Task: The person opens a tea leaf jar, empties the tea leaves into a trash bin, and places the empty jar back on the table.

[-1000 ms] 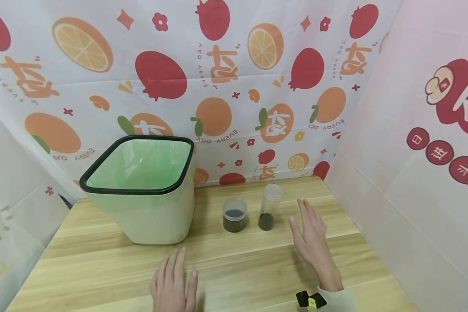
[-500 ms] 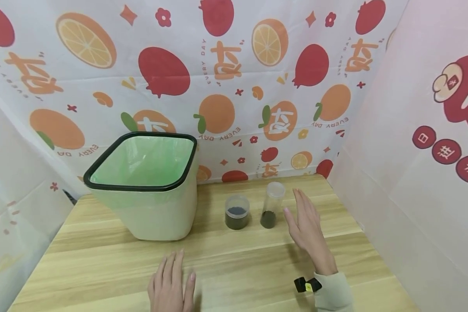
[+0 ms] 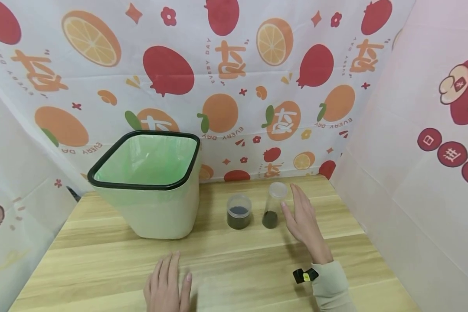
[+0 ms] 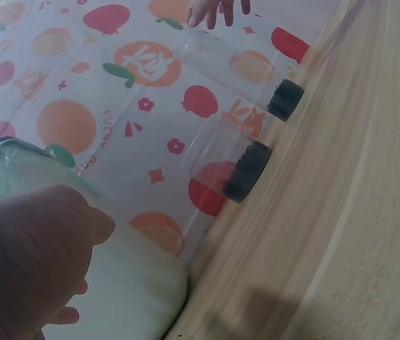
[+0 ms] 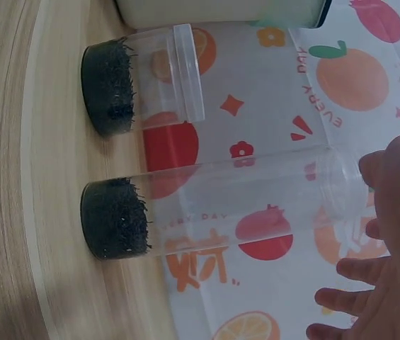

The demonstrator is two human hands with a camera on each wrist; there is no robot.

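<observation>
A tall clear plastic tube stands upright on the table, its bottom filled with dark loose bits. To its left is a short clear jar holding the same sort of dark bits. My right hand is just right of the tube, fingers extended and thumb near its top; in the right wrist view the thumb is close to the tube's top end, and I cannot tell if they touch. Low over the table in front, my left hand has its fingers extended and holds nothing.
A pale bin with a black rim and green liner stands at the back left, left of the jar. Fruit-printed cloth hangs behind the wooden table, and a pale cloth hangs along its right side.
My right hand has moved forward and slightly left, closer to the tall tube. The left hand has shifted slightly left in view. The camera view has shifted a little.
</observation>
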